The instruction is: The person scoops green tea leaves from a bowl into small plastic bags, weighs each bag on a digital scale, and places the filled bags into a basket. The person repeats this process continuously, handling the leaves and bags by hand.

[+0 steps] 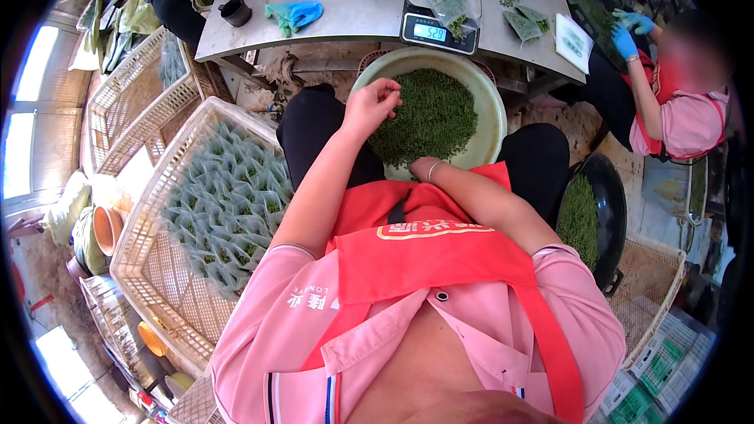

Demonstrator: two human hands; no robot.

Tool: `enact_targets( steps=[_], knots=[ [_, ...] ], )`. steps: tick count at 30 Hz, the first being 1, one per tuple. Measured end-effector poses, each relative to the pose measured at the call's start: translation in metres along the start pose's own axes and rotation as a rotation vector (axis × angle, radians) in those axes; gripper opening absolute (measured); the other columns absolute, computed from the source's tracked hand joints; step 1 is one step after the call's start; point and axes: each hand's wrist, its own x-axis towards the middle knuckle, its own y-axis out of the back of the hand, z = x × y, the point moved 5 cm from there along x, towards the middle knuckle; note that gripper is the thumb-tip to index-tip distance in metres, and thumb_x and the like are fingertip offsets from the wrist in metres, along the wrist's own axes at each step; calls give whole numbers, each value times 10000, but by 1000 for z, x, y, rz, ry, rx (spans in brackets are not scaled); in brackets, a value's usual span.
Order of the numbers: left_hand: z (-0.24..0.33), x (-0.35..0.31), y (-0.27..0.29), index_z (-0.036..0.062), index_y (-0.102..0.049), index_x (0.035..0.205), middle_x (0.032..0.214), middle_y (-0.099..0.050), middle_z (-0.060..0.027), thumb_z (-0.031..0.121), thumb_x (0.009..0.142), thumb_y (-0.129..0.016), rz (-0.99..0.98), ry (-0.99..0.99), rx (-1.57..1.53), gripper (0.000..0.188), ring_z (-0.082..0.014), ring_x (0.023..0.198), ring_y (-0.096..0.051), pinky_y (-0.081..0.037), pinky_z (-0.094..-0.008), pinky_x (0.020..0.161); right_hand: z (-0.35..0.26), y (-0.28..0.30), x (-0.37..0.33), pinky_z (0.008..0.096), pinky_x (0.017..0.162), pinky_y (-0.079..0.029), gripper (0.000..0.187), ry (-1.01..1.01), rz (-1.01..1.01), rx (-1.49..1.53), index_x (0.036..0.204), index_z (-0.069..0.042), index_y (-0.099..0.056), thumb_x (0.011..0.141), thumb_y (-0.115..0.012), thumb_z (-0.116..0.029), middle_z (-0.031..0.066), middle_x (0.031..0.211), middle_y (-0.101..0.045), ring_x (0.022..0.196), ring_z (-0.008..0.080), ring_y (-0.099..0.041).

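Note:
A round pale-green basin (491,102) sits between my knees, heaped with small green berries (428,114) that look like green peppercorns. Over its left side is my left hand (374,107), its fingers curled together; whatever they may hold cannot be made out. My right hand (422,166) reaches to the near edge of the heap, wrist bent, a bracelet on it, and the fingers are hidden from view. Just beyond the basin a digital scale (441,35) stands on the metal table (353,4), with a clear bag of green berries (449,6) on its plate.
To my left, a large plastic crate (149,267) holds many filled clear bags (228,204). At my right is a black pan (613,220) of green berries. A blue glove (294,16) and more bags (525,23) lie on the table. A gloved co-worker (675,114) sits at right.

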Motion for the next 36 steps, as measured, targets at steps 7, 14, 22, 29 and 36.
enact_targets(
  steps=[7, 14, 22, 29, 36],
  knots=[
    [1, -1, -5, 29, -611, 1013, 774, -675, -55, 148, 862, -555, -4, -51, 32, 201, -92, 592, -617, -483, -232, 561, 32, 103, -78, 391, 681, -500, 128, -176, 521, 662, 804, -65, -651, 760, -591, -169, 156, 780, -643, 729, 315, -625],
    [2, -1, -3, 44, -619, 1013, 768, -679, -48, 161, 863, -566, 7, -45, 35, 198, -94, 616, -632, -495, -231, 578, 59, 225, -147, 210, 561, -461, 170, 149, 1282, 1253, 981, -40, -642, 887, -504, -75, 9, 742, -633, 646, 59, -577],
    [5, -5, 0, 33, -620, 1006, 776, -680, -50, 146, 860, -563, 17, -44, 48, 193, -94, 620, -635, -504, -237, 577, 46, 266, -182, 273, 740, -500, 336, -27, 1611, 673, 1173, -7, -548, 842, -493, 16, 123, 1193, -569, 803, 172, -637],
    [9, 2, -1, 25, -617, 1009, 775, -677, -49, 138, 862, -565, 33, -52, -26, 192, -95, 620, -634, -501, -232, 569, 23, 277, -172, 384, 922, -434, 248, -111, 1652, 200, 1016, 38, -570, 776, -548, -18, 170, 1120, -567, 1046, 323, -533],
    [9, 6, -1, 20, -617, 1017, 793, -679, -49, 139, 858, -582, 40, -69, -70, 201, -93, 624, -627, -496, -231, 571, 59, 309, -151, 385, 915, -437, 269, -17, 1676, 148, 1017, 10, -588, 754, -577, -45, 162, 1133, -566, 1052, 320, -530]
  ],
)
